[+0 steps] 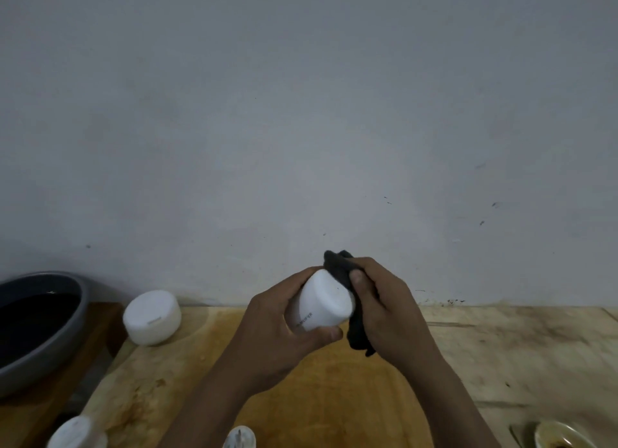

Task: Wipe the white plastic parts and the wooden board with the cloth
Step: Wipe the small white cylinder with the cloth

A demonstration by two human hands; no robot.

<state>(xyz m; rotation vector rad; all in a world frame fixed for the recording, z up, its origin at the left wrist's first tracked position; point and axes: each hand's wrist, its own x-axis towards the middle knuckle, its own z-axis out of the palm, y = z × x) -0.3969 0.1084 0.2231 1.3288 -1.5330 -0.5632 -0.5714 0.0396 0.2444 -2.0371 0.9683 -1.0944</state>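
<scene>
My left hand [277,330] grips a white plastic cup-shaped part [322,302], tilted, held above the wooden board [334,387]. My right hand [384,300] holds a dark cloth [341,270] pressed against the part's right side and top; the cloth's tail hangs below my palm. A second white plastic part [152,317], round and squat, rests on the board's far left corner. Two more white pieces [75,434] [239,439] show at the bottom edge, partly cut off.
A grey basin [67,334] holding dark liquid sits at the left on a darker wooden surface. A small dish with brown residue [561,436] lies at the bottom right. A pale wall rises right behind the board.
</scene>
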